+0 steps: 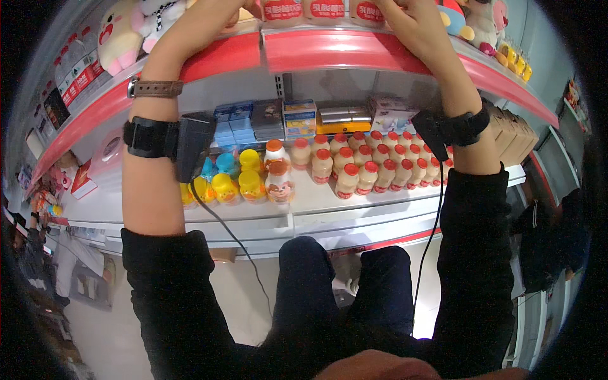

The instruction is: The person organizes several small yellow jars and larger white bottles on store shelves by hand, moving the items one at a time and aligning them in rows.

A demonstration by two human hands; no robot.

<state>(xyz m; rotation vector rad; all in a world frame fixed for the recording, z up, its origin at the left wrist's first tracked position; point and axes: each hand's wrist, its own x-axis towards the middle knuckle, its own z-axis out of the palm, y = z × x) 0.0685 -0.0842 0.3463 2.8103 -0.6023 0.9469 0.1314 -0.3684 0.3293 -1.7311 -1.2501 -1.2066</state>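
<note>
At the top edge of the head view, a row of drink bottles [324, 10] with red labels stands on the upper, red-edged shelf. My left hand [223, 11] reaches to the row's left end, its fingertips against the leftmost bottle [282, 11]. At the right end, my right hand [411, 24] has its thumb along the rightmost bottle [367, 12] and its fingers curled about it. Both hands are partly cut off by the picture's edge, so the bottle tops and most fingertips are hidden. Each forearm wears a black strapped device with a cable.
Below, a lower shelf [310, 201] holds rows of red-capped bottles [366, 176], yellow duck-shaped bottles [226, 188] and boxes [299, 119]. Plush toys [120, 38] sit on the upper shelf. Brown cartons [506, 136] stand at right. The red shelf edge [342, 52] runs under my wrists.
</note>
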